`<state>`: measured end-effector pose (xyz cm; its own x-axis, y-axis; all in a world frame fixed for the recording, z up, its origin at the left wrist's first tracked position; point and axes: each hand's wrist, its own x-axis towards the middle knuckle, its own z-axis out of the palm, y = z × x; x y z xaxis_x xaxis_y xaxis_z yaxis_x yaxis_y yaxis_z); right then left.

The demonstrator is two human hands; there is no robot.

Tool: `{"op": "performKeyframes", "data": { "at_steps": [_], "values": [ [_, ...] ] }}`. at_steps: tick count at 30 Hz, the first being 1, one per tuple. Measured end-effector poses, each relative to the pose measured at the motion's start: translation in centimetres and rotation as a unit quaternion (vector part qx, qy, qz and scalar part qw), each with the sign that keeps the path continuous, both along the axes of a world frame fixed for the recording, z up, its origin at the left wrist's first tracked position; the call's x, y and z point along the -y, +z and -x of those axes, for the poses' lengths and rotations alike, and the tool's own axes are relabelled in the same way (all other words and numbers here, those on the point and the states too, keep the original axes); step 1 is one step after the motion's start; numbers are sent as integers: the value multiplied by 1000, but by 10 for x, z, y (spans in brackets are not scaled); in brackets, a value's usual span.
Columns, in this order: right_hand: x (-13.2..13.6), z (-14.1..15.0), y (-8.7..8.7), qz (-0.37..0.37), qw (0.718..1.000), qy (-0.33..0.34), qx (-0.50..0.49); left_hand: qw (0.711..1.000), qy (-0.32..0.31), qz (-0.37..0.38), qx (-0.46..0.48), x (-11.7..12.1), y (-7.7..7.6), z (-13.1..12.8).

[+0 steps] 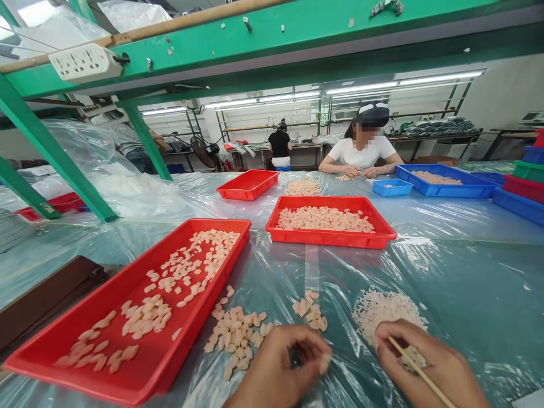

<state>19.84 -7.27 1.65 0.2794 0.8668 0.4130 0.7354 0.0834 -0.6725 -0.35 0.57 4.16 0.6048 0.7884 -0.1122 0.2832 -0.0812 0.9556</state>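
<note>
My left hand (287, 362) is closed, thumb and fingers curled into a pinch; a pale spot shows at the tips, but I cannot make out what it holds. Beside it on the plastic sheeting lies a heap of beige oval pieces (238, 334), with a smaller cluster of the same pieces (311, 310) just beyond. My right hand (429, 362) grips a thin wooden stick (423, 377) that slants down towards the lower right. Its fingertips are at the near edge of a pile of small white bits (382, 311).
A long red tray (170, 351) with beige pieces stands at left, another red tray (331, 238) ahead. A third red tray (249, 187) and blue trays (450, 184) stand farther back. Across the table sits a person (363, 147). A green shelf frame (263, 51) spans overhead.
</note>
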Motion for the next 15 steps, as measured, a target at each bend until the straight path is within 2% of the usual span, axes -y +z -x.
{"op": "performKeyframes", "data": {
  "at_steps": [2,4,7,9,11,15],
  "values": [
    [-1,-19,1,24,997,-31,67,995,-92,-15,-44,2,-7,-2],
    [-2,-33,0,42,989,-65,124,980,-171,-70,-69,2,-17,-3],
    [-3,-40,-3,42,981,-113,149,961,-217,-152,-84,-1,-30,-3],
    [-2,-35,-3,50,985,-129,99,957,-221,-159,-99,-3,-33,-1],
    [0,-24,-2,63,994,-95,7,957,-217,-153,-121,-3,-31,2],
    [5,8,-1,101,982,53,-149,962,-183,-137,-151,0,-24,3]
  ]
}}
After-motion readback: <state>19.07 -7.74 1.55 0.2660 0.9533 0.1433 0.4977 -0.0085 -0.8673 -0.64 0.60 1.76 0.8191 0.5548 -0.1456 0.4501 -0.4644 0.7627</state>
